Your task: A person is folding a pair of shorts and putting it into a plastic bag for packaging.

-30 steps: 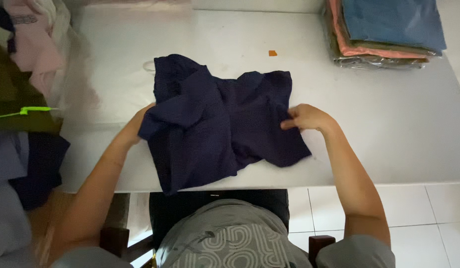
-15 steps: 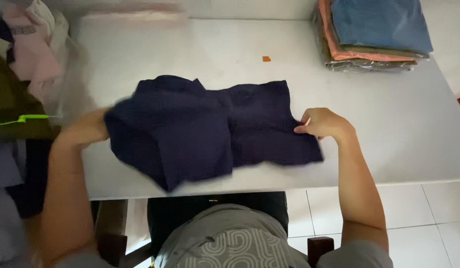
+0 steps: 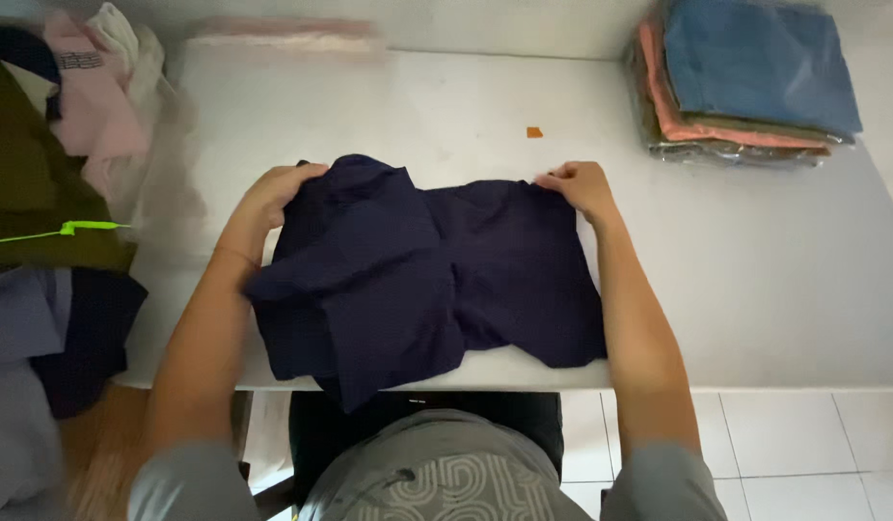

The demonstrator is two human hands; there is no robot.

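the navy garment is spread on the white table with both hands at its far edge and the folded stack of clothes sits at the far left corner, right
Not quite. The head view shows the folded stack of clothes at the far right corner of the white table, not the left. The rest holds: the navy garment lies spread on the table, with the left hand and right hand at its far edge.

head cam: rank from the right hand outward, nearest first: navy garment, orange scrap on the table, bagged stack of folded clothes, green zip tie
From the right hand:
1. Navy garment: under its fingers, at the far right corner.
2. Orange scrap: on the table just beyond the hand.
3. Bagged stack of folded clothes: far right corner of the table.
4. Green zip tie: on the clothes pile at the far left.
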